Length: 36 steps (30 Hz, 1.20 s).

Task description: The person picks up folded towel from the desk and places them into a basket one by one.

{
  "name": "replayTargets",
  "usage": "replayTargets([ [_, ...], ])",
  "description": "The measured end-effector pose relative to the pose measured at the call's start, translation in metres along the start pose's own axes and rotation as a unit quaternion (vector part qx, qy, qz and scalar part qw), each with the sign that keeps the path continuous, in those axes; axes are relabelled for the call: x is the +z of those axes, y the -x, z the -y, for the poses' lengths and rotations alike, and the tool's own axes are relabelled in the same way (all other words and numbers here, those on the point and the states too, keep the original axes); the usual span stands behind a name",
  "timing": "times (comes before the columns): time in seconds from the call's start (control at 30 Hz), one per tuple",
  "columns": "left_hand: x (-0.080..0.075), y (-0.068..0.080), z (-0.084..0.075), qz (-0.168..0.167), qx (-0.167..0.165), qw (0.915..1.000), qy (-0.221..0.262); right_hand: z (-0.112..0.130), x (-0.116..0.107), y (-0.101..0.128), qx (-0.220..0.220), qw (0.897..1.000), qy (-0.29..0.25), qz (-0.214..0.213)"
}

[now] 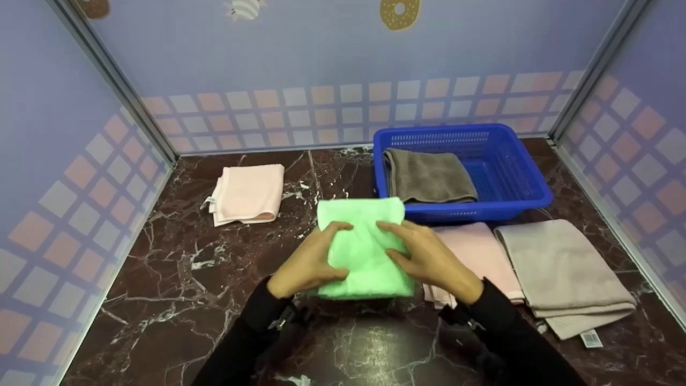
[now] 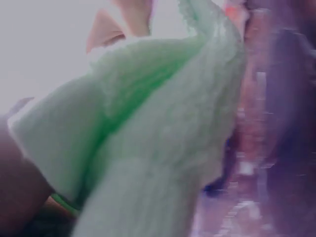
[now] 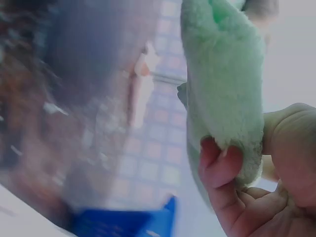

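Observation:
A folded light green towel [image 1: 363,247] is held over the dark marble table [image 1: 177,268], in front of me. My left hand [image 1: 312,259] grips its left edge, thumb on top. My right hand [image 1: 423,255] grips its right edge. In the left wrist view the green towel [image 2: 148,143] fills the frame, blurred. In the right wrist view my right thumb [image 3: 217,165] pinches the green towel [image 3: 222,84] against the fingers.
A blue plastic basket [image 1: 504,155] at the back right holds a folded grey-brown towel [image 1: 429,176]. A folded pink towel [image 1: 247,193] lies at the back left. Another pink towel [image 1: 479,252] and a beige towel [image 1: 563,271] lie right of my hands.

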<state>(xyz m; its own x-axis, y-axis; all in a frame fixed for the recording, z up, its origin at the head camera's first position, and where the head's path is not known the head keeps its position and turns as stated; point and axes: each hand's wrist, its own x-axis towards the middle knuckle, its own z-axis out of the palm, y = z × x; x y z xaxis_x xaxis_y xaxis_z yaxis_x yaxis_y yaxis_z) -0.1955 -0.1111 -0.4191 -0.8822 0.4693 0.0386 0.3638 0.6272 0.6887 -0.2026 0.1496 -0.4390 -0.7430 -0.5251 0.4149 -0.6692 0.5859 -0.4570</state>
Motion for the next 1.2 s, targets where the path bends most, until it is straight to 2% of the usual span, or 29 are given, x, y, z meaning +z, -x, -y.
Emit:
replayTargets([
  [0.13,-0.006,-0.015,-0.014,-0.041,0.025,0.9988,-0.006,-0.004,-0.022,-0.012,0.015,0.999,0.008,-0.028],
  [0.27,-0.002,-0.042,-0.02,-0.073,0.041,0.9965,-0.007,-0.019,-0.038,-0.021,0.045,0.997,0.021,-0.057],
  [0.4,0.012,-0.077,-0.026,-0.108,0.053,0.9928,-0.002,-0.046,-0.051,-0.024,0.071,0.99,0.041,-0.118],
  [0.57,0.036,-0.12,-0.031,-0.166,0.089,0.9821,0.007,-0.085,-0.062,-0.026,0.078,0.972,0.064,-0.21],
  [0.67,0.048,-0.136,-0.031,-0.184,0.104,0.9775,0.003,-0.104,-0.061,-0.028,0.07,0.966,0.071,-0.239],
  [0.77,0.058,-0.145,-0.031,-0.187,0.106,0.9765,-0.004,-0.118,-0.057,-0.029,0.063,0.961,0.075,-0.259],
  [0.97,0.07,-0.163,-0.027,-0.206,0.121,0.9701,-0.043,-0.135,-0.052,-0.031,0.074,0.957,0.068,-0.27],
  [1.07,0.073,-0.17,-0.023,-0.219,0.127,0.9649,-0.071,-0.141,-0.051,-0.033,0.087,0.961,0.058,-0.254],
  [1.2,0.074,-0.175,-0.019,-0.219,0.117,0.9637,-0.097,-0.149,-0.048,-0.035,0.1,0.97,0.045,-0.216],
])
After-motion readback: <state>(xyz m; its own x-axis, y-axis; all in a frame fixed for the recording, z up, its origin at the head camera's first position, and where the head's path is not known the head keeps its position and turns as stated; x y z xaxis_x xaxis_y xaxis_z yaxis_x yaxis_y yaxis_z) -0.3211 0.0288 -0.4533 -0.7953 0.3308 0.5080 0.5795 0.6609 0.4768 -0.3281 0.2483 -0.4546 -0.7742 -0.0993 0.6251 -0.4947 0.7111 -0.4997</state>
